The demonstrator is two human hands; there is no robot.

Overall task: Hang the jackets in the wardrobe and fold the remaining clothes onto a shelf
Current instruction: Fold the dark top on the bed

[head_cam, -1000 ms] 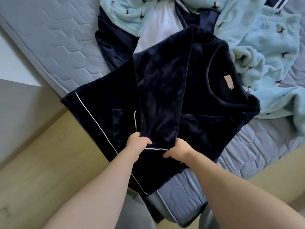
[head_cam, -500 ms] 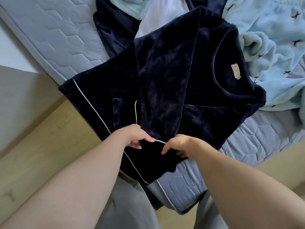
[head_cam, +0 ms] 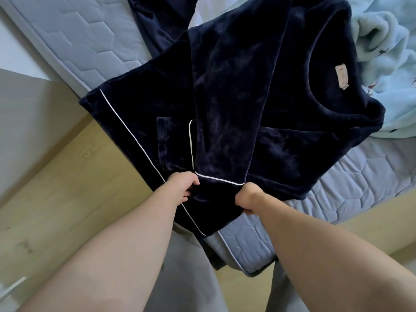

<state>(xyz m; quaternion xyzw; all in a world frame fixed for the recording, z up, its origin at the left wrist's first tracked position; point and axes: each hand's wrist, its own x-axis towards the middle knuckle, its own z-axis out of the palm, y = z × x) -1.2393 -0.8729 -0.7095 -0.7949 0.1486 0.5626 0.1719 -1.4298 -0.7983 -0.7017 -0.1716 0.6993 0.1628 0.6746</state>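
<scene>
Nothing can be read. The tan tag in the top's collar, at two o'clock, is too blurred.

A dark navy velvet pyjama top with white piping lies on a grey-blue hexagon-quilted mattress beside a pale blue patterned fleece garment.

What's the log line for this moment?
item: dark navy velvet pyjama top on grey quilted mattress | left hand: grips its white-piped sleeve cuff | right hand: grips same cuff | step: folding
</scene>
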